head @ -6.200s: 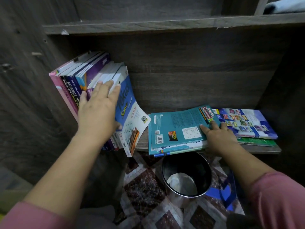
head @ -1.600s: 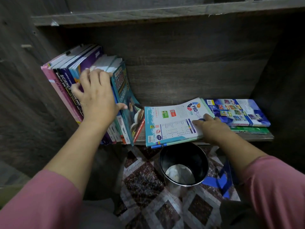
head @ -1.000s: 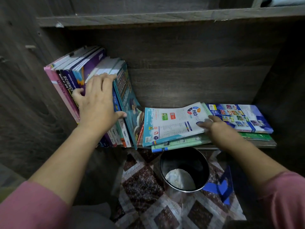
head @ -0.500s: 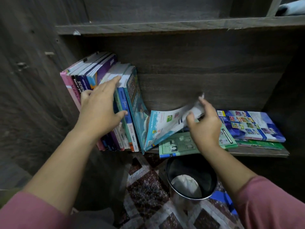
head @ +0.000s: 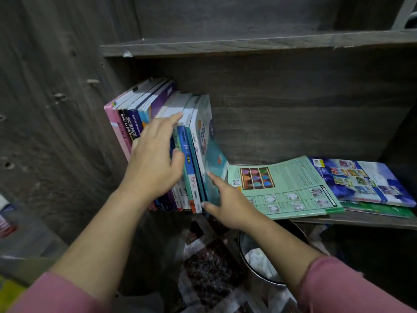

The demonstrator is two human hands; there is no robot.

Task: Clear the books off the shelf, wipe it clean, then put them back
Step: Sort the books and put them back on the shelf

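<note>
The left hand lies flat, fingers straight, pressing the spines of the standing books at centre left of the frame. The right hand pushes with straight fingers against the teal book, the last one leaning in that row. To the right, a green booklet and a blue book lie flat on the shelf. A bin stands below.

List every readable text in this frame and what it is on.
"SCIENCE": dark blue spine
"Modul A": black spine
"Kimia": white spine
Other spines, the green book and the blue book: print too small or blurred to read.
</note>
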